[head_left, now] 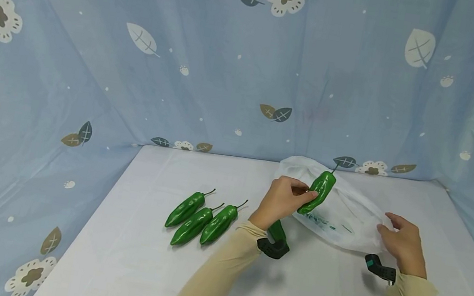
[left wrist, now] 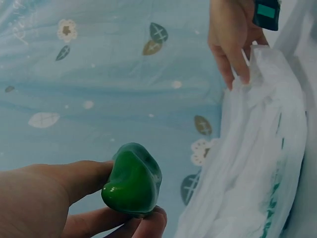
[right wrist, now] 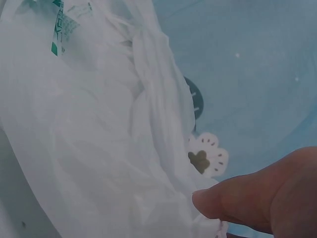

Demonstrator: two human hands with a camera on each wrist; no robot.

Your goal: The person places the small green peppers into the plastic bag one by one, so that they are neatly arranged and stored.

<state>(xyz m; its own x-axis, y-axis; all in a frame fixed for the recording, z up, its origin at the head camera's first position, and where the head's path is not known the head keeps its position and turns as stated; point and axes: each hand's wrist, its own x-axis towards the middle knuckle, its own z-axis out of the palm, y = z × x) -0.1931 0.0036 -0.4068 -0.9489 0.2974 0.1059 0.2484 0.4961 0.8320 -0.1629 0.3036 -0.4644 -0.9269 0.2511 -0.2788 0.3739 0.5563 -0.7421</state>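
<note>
My left hand (head_left: 283, 201) pinches a green pepper (head_left: 322, 187) between thumb and fingers, its stem pointing up and away. In the left wrist view the blunt end of that pepper (left wrist: 131, 181) faces the camera. A white plastic bag (head_left: 352, 210) with green print lies beyond and to the right of it. My right hand (head_left: 405, 245) grips the bag's right edge. From the right wrist view, the thumb (right wrist: 237, 201) presses on the crumpled edge of the bag (right wrist: 114, 148). The held pepper overlaps the bag in the head view.
Three green peppers (head_left: 193, 226) lie side by side on the white table (head_left: 124, 276), left of my left arm. Another green pepper (head_left: 278, 231) shows partly behind the left wrist's camera mount (head_left: 272, 248). A blue patterned cloth (head_left: 214, 59) hangs along the back and sides.
</note>
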